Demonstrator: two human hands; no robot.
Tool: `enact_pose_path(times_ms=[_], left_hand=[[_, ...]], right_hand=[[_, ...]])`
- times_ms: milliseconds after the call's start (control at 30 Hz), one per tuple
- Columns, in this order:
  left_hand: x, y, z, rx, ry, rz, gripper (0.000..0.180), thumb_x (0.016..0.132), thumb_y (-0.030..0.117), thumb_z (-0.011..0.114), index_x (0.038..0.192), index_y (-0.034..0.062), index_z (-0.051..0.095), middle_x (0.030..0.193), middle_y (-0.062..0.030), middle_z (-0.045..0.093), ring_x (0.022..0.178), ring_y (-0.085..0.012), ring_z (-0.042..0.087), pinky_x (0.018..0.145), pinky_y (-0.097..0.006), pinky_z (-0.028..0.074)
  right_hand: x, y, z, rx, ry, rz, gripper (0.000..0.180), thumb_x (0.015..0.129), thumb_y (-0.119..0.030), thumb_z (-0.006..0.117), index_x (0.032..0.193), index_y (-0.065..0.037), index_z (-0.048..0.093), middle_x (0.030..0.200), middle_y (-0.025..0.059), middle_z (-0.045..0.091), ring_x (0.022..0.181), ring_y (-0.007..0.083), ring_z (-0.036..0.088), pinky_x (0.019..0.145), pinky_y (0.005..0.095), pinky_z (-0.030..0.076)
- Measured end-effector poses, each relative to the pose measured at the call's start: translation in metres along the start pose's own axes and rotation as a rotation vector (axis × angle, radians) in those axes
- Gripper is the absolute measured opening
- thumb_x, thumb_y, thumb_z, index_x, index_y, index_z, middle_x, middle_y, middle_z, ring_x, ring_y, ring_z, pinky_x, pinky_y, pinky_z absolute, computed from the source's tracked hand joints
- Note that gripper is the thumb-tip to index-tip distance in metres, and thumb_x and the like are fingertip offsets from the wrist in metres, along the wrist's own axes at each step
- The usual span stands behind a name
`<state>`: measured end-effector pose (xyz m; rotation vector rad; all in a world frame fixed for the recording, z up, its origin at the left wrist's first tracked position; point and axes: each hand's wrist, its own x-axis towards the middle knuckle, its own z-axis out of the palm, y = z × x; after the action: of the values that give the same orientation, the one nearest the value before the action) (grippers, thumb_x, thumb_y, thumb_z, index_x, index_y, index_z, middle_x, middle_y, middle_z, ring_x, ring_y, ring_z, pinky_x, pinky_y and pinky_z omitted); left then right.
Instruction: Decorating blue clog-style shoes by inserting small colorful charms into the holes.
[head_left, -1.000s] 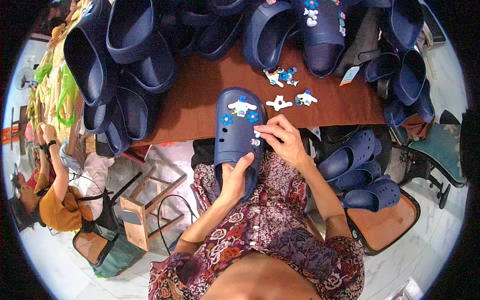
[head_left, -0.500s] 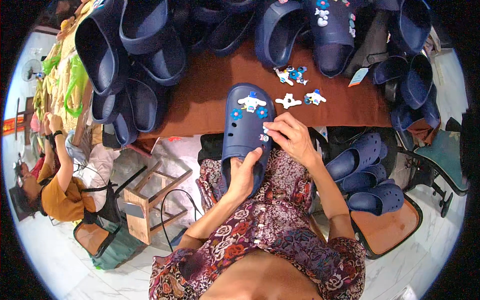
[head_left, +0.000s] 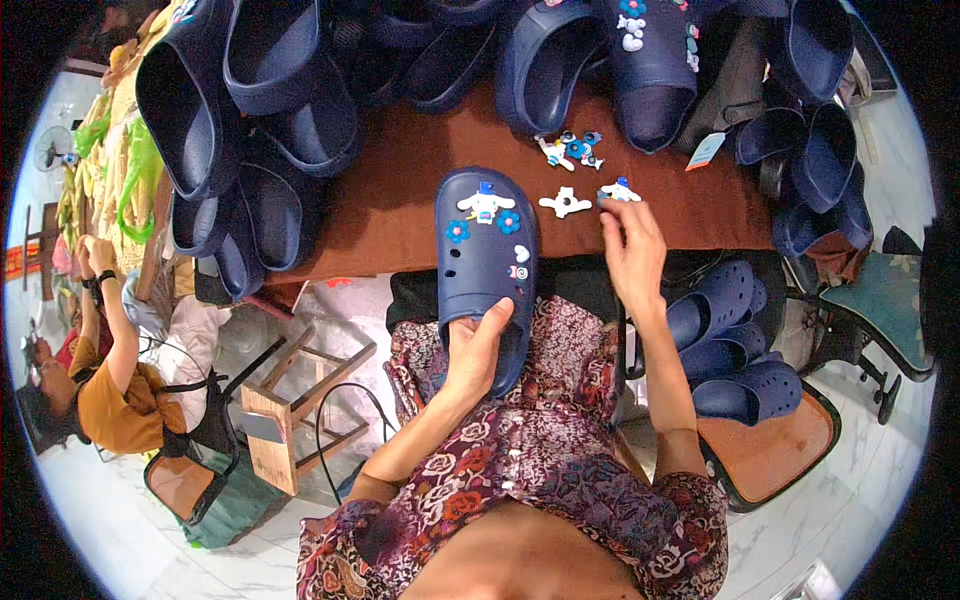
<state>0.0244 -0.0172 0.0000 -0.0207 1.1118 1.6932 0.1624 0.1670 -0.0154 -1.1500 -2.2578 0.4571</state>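
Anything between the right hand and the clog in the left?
One white charm lies on the brown cloth between the right hand and the held clog; it looks low enough to pass over.

No words or numbers can be read with certainty. A small hang tag [head_left: 706,150], pale blue-white with an orange lower end, shows over the brown cloth of the worktop [head_left: 420,190], to the right of a navy clog decorated with charms [head_left: 655,85]; any print on it is too small to make out. At the far left, a red strip [head_left: 33,266] on the background wall looks like a sign or banner, its markings too blurred to tell. Below the worktop's front edge, red marks [head_left: 338,283] show on a pale surface, too indistinct to tell whether they are lettering
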Motion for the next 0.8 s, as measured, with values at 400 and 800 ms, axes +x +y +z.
enact_pose_path(times_ms=[400,800], left_hand=[[-0.006,0.005,0.002,0.034,0.056,-0.042,0.039,0.087,0.011,0.065,0.122,0.0026,0.050,0.108,-0.0029,0.062,0.095,-0.0120,0.059,0.081,-0.028,0.045],[-0.003,0.006,0.001,-0.002,-0.015,-0.043,0.038,0.091,0.006,0.061,0.125,-0.0032,0.049,0.116,-0.0086,0.060,0.103,-0.0140,0.059,0.092,-0.029,0.046]], right_hand=[[0.017,0.008,0.000,-0.058,-0.068,0.054,0.026,0.086,-0.015,0.064,0.109,-0.004,0.061,0.098,0.0142,0.058,0.092,0.0342,0.057,0.078,0.0423,0.047],[0.020,0.008,0.004,-0.177,-0.084,-0.121,0.023,0.084,-0.004,0.059,0.108,-0.003,0.061,0.098,0.0145,0.057,0.091,0.0339,0.057,0.078,0.0430,0.048]])
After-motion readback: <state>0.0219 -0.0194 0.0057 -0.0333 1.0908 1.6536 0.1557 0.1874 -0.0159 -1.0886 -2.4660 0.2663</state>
